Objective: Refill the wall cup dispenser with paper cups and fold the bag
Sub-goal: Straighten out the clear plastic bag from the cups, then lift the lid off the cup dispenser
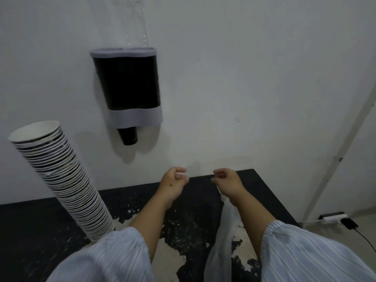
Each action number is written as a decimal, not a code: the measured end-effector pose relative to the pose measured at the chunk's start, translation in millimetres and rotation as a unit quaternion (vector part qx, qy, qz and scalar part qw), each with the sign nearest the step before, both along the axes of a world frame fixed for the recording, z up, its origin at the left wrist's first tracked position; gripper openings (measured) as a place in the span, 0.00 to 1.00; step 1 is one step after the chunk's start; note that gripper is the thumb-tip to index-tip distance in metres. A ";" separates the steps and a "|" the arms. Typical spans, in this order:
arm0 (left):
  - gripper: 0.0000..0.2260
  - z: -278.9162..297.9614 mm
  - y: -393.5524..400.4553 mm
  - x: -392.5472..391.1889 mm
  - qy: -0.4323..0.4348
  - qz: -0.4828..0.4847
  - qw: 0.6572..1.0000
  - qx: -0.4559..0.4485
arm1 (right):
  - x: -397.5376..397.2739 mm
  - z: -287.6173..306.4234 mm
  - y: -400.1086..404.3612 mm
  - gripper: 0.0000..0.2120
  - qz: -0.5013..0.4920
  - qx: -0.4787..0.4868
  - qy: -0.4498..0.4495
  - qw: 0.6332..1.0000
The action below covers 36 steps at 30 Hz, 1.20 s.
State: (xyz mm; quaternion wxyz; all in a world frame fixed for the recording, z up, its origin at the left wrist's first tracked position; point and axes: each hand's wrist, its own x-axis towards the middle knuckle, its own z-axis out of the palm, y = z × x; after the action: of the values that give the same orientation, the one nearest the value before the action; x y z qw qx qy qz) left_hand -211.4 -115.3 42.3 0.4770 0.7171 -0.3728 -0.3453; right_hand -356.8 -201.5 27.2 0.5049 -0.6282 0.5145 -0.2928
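The black wall cup dispenser [127, 86] with grey bands hangs on the white wall, and one black cup [128, 135] pokes out of its bottom. A tall leaning stack of paper cups [61, 180] stands on the table at the left. My left hand [173, 184] hovers over the table's far edge with its fingers pinched shut. Whether it pinches any plastic I cannot tell. My right hand [227, 183] is curled beside it, a small gap between them. A clear plastic bag [222, 237] hangs from the right hand down past the forearm.
The black table [40, 224] has worn, flaking white patches and ends at the right near a white wall pipe [337, 157]. A power strip [333, 217] with a cable lies on the floor at the right. Clear plastic [138, 23] clings to the wall above the dispenser.
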 end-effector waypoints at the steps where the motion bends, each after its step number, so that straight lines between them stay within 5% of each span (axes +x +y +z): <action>1: 0.12 9.0 -1.7 6.4 -0.001 0.025 0.999 -0.021 | 9.0 11.2 -0.2 0.16 0.007 -0.019 -0.008 1.000; 14: 0.14 155.3 -11.8 80.6 -0.117 0.204 0.948 -0.216 | 120.3 165.1 -2.7 0.19 0.099 -0.182 -0.121 0.971; 22: 0.18 211.6 -23.0 117.8 -0.153 0.280 0.925 -0.204 | 163.6 226.5 -17.6 0.23 0.087 -0.272 -0.132 0.949; 36: 0.23 250.7 -61.2 155.9 -0.139 0.336 0.907 -0.213 | 226.4 250.7 -59.1 0.28 0.055 -0.306 -0.151 0.938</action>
State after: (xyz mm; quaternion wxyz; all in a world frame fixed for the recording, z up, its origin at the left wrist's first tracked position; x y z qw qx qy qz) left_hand -55.5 -176.4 293.0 0.6499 0.7218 -0.2366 0.0262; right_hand -130.4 -260.6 277.9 0.3751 -0.7279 0.2825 -0.4997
